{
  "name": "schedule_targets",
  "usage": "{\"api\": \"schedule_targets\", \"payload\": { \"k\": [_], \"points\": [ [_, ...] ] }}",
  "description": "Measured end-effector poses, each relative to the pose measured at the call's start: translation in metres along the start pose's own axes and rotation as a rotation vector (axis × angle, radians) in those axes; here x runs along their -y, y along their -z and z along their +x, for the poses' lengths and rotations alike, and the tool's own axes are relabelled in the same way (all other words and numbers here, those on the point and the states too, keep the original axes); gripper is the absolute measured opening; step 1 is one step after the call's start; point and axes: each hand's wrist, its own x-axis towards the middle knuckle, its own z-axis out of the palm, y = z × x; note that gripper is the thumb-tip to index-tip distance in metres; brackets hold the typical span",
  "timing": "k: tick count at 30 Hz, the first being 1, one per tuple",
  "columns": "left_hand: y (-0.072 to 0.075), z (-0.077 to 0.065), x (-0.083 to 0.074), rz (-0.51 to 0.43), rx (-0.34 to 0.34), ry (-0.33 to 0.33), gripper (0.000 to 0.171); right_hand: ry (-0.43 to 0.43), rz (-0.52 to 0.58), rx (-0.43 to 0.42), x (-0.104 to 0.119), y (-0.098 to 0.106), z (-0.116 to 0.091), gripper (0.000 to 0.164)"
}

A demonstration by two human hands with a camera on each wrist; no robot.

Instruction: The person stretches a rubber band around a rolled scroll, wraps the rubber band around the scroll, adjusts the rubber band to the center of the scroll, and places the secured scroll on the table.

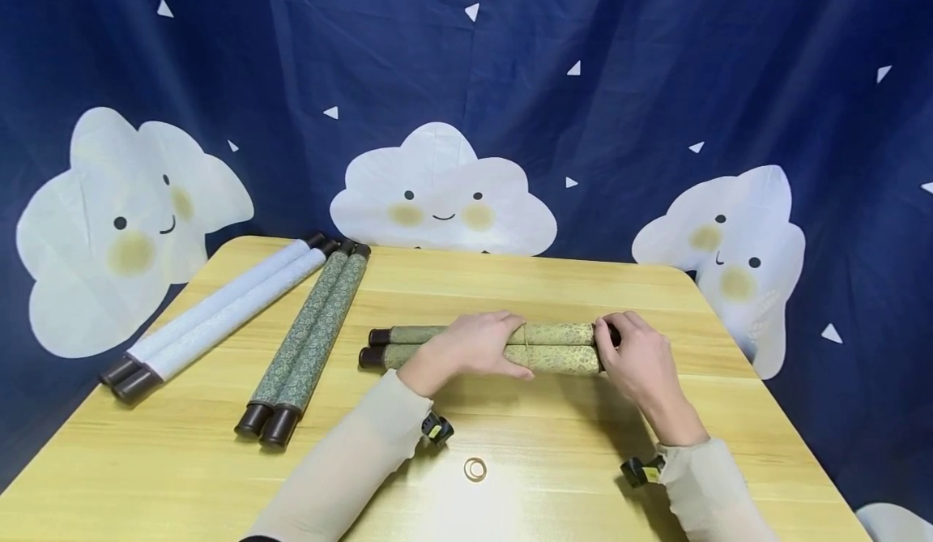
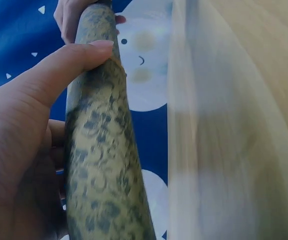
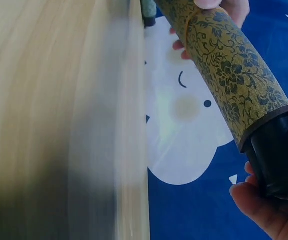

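Observation:
A yellow floral scroll, two rolls side by side with dark end caps, spans the middle of the head view. My left hand grips it near mid-length, thumb on the near roll and fingers over the far one. A thin elastic band circles both rolls by that hand's fingertips. My right hand holds the dark caps at the right end. In the right wrist view, fingers curl around the black end cap, and the orange-brown band shows farther along.
On the left of the wooden table lie a pale blue scroll and a green floral scroll, both double-rolled with dark caps. Loose elastic bands rest near the front. A blue curtain with clouds hangs behind.

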Motion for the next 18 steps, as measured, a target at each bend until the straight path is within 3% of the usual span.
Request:
{"api": "schedule_targets", "payload": {
  "k": [6, 11, 14, 18],
  "points": [
    [0.002, -0.004, 0.001, -0.022, 0.010, 0.016, 0.101, 0.003, 0.003, -0.023, -0.002, 0.001, -0.001, 0.024],
    [-0.003, -0.003, -0.006, 0.001, -0.054, -0.043, 0.114, 0.021, 0.008, -0.029, 0.003, -0.002, -0.002, 0.022],
    [-0.006, 0.000, -0.009, 0.033, -0.073, -0.081, 0.110, 0.022, 0.015, -0.025, 0.007, -0.005, -0.002, 0.022],
    [-0.007, 0.001, -0.009, 0.042, -0.040, -0.066, 0.100, 0.010, 0.013, -0.023, 0.007, -0.008, -0.003, 0.023]
  ]
}}
